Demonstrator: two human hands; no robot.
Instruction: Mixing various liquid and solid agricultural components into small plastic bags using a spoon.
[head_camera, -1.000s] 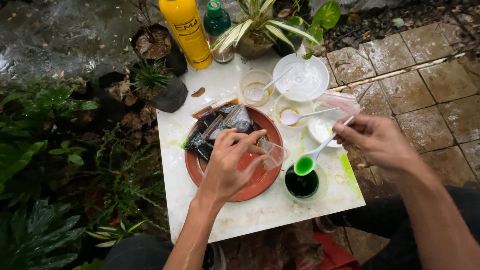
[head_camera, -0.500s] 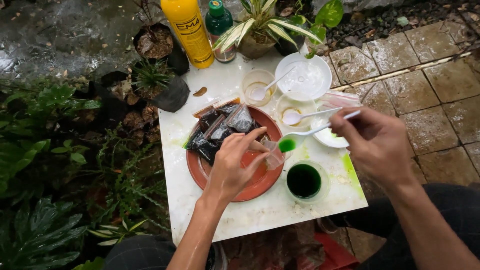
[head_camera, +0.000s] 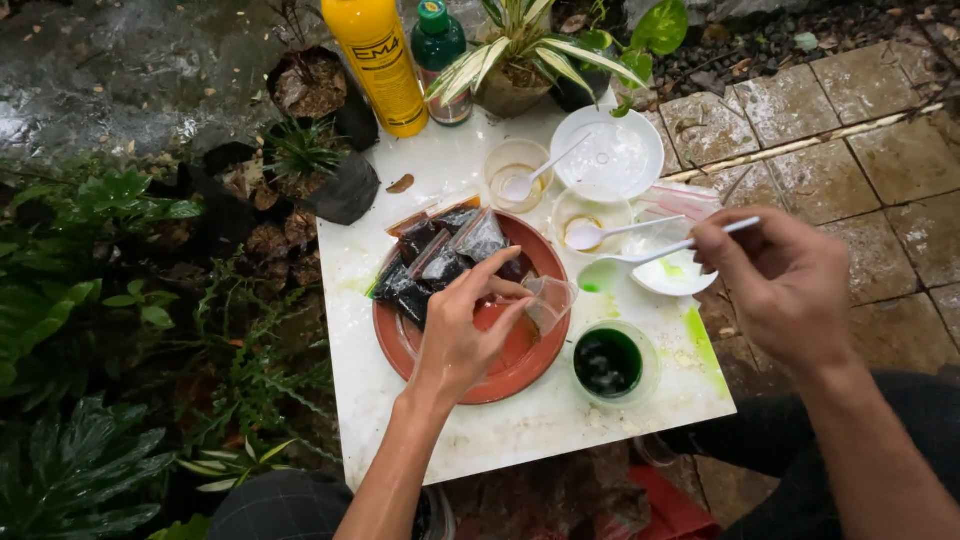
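1. The left hand sits at the centre of the frame, above the terracotta plate. Its fingers are closed around the mouth of a small clear plastic bag, which is held tilted over the plate's right edge.
2. The right hand occupies the right of the frame. Thumb and fingers pinch the handle end of a white plastic spoon. The spoon bowl points left, carries green residue, and lies just right of the bag mouth.
3. A clear cup of dark green liquid stands lower centre-right on the white tabletop, just below the spoon bowl and beside the plate.
4. Several sealed packets of dark material lie on the upper left part of the plate.
5. Two clear cups, each with a white spoon in it, stand above the plate. A white bowl sits to their upper right.
6. A yellow bottle and a green bottle stand at the top edge of the table, beside potted plants.
7. Green stains mark the tabletop at its right edge.
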